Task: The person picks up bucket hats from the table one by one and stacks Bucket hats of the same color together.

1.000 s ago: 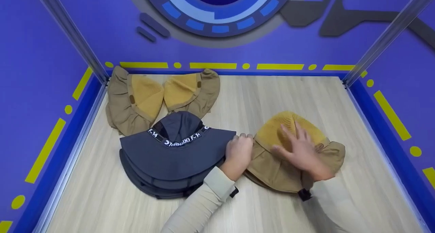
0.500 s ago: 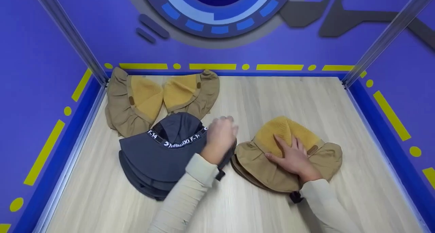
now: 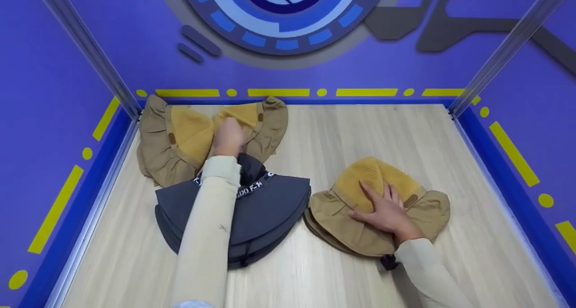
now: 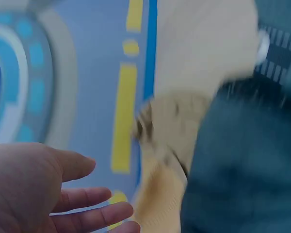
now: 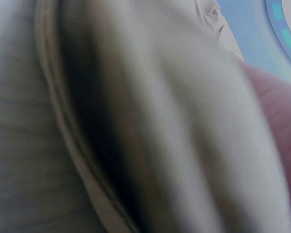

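Observation:
Blurred by motion, my left hand (image 3: 229, 137) is over the yellow crown of a tan-brimmed sun hat (image 3: 272, 126) at the back. Its fingers look loosely extended in the left wrist view, with nothing in them. A matching sun hat (image 3: 191, 132) lies just left of that one. My right hand (image 3: 384, 213) rests with spread fingers on the top hat of a tan-and-yellow stack (image 3: 355, 177) at the right. In the right wrist view the tan brim (image 5: 208, 111) fills most of the picture and covers much of the hand.
A stack of dark grey bucket hats (image 3: 274, 204) with a lettered band stands front centre, partly under my left sleeve (image 3: 207, 236). Blue-purple panels (image 3: 306, 69) wall the wooden table (image 3: 369, 128) at the back and both sides.
My left hand has left the right edge of the dark stack and moved back and left over it to the rear hats. The right hand has settled on the tan stack, which shifted slightly left.

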`<state>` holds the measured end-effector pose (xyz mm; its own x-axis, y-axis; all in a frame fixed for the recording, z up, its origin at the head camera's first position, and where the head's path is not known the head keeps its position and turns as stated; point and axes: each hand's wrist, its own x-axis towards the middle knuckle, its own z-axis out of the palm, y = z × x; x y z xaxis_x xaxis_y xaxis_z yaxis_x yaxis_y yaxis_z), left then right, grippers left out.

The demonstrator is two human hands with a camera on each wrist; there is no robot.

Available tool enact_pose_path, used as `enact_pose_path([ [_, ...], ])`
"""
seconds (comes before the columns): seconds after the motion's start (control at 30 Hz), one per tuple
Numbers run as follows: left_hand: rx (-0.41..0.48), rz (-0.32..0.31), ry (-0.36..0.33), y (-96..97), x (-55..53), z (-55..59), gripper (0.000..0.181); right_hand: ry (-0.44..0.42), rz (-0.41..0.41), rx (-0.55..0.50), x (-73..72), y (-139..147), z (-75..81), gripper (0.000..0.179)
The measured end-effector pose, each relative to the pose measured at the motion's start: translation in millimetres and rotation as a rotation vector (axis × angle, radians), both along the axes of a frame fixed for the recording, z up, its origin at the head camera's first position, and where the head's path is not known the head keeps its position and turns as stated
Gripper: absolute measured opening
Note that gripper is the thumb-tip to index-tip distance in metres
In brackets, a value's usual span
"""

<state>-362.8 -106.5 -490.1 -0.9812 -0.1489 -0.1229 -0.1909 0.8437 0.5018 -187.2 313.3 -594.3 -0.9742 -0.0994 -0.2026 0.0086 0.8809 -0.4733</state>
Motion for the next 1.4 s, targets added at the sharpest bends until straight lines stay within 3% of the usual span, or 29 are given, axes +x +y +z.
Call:
enact_pose_path([
  [0.2,0.065,0.005,-0.242,-41.7,-0.7,-13.3,0.035,-0.007,-0.004,-0.003,0.0,-7,-3.8,0.107],
  [0.33,0.170,0.029,-0.395,-53.4,-1.2,-15.5,0.070,-0.007,-0.013,-0.011,1.5,-6,-4.6,0.106],
  [0.43,0.243,0.073,-0.449,-55.2,-3.1,-17.4,0.086,-0.004,-0.020,-0.019,3.0,-5,-3.3,0.106],
  [0.7,0.382,0.139,-0.369,-58.5,-8.3,-28.4,0.084,-0.003,-0.026,-0.027,2.7,-2,-1.7,0.105],
  [0.9,0.431,0.129,-0.395,-57.7,-12.8,-32.6,0.090,-0.008,-0.035,-0.029,2.1,1,-1.2,0.105],
  [0.97,0.463,0.153,-0.395,-57.4,-13.5,-34.2,0.089,-0.008,-0.033,-0.031,1.8,2,-1.5,0.105],
  [1.1,0.569,0.231,-0.338,-53.2,-15.1,-38.9,0.073,-0.001,-0.032,-0.033,2.1,3,-0.9,0.105],
  [1.2,0.654,0.255,-0.292,-49.1,-15.7,-41.5,0.055,0.002,-0.037,-0.035,2.5,3,-0.5,0.105],
  [1.3,0.667,0.243,-0.275,-48.2,-15.8,-43.6,0.040,-0.001,-0.040,-0.038,2.7,3,-0.7,0.105],
  [1.4,0.624,0.229,-0.266,-50.5,-16.0,-45.9,0.031,-0.009,-0.036,-0.044,2.4,1,-1.1,0.104],
])
